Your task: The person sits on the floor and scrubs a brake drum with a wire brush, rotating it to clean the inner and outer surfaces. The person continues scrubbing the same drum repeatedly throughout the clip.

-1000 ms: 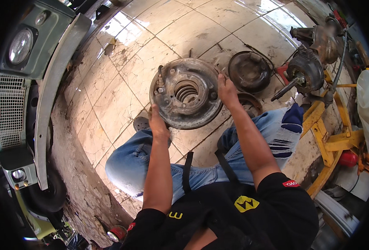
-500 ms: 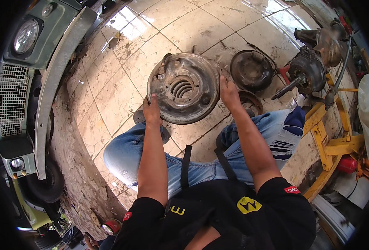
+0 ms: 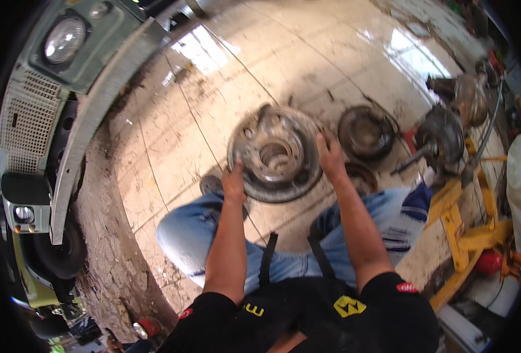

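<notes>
My left hand point(image 3: 233, 182) and my right hand point(image 3: 331, 156) grip opposite edges of a large round brake backing plate point(image 3: 254, 176), worn brown-grey metal with a wide hole in its middle. The left thumb lies over the near-left rim, the right thumb over the right rim; the other fingers are mostly hidden beneath. Ringed metal shows through the hole, blurred. Just right of my right hand, a dark brake drum point(image 3: 365, 132) rests on the tiles. A smaller round metal part point(image 3: 360, 176) lies by my right knee, partly covered by my forearm.
A vehicle front with a grey bumper point(image 3: 104, 112) stands at the left. To the right, an axle assembly point(image 3: 440, 141) with a protruding shaft sits by a yellow metal stand point(image 3: 458, 235). My knees in jeans point(image 3: 187, 235) flank the tiled floor point(image 3: 172, 141).
The whole scene sits lower and slightly right in the picture, with some blur. Both hands keep hold of the backing plate, and its place beside the drum looks about the same.
</notes>
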Available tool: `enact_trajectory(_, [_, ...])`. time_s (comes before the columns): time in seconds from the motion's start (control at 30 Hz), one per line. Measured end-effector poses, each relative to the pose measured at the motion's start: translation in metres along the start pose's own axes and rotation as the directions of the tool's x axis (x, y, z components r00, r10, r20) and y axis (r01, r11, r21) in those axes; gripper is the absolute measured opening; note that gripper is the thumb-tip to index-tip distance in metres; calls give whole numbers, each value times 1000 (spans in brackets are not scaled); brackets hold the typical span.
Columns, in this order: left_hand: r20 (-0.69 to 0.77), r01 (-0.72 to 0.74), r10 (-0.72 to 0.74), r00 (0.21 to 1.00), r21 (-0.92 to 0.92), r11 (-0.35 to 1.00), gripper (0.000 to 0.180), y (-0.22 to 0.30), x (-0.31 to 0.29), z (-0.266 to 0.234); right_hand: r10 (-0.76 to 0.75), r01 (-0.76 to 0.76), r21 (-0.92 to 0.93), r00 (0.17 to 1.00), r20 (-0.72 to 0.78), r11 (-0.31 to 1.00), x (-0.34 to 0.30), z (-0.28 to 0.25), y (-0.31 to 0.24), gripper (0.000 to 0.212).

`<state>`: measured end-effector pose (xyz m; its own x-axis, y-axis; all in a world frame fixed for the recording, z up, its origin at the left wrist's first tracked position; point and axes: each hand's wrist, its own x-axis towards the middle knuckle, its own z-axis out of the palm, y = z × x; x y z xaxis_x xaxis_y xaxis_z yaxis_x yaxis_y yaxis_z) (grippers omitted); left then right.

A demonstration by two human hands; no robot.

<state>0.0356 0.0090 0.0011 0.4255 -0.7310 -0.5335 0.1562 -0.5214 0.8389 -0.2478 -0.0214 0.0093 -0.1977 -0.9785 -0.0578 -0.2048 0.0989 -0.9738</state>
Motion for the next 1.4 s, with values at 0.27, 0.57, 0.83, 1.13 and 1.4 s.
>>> enact_trajectory(0.27, [111, -232, 235, 966, -33, 972, 56, -3, 0, -3, 30, -29, 8, 999, -35, 1000, -7, 2, -15, 56])
enact_trajectory(0.57, [84, -163, 176, 981, -137, 977, 45, 8, -6, -3, 128, -125, -125, 992, 16, 984, -6, -1, -15, 59])
enact_trajectory(0.83, [110, -157, 173, 979, -141, 977, 44, 4, 8, 6, 66, -60, -139, 997, 34, 989, -4, -8, -2, 57])
enact_trajectory(1.13, [80, -197, 208, 975, -127, 972, 46, 8, 1, -1, -103, 106, -126, 994, 24, 986, -17, 4, -24, 56])
enact_trajectory(1.4, [63, -222, 228, 972, -94, 971, 49, 8, 9, -1, 19, -8, -199, 998, 54, 980, -17, -1, -22, 63])
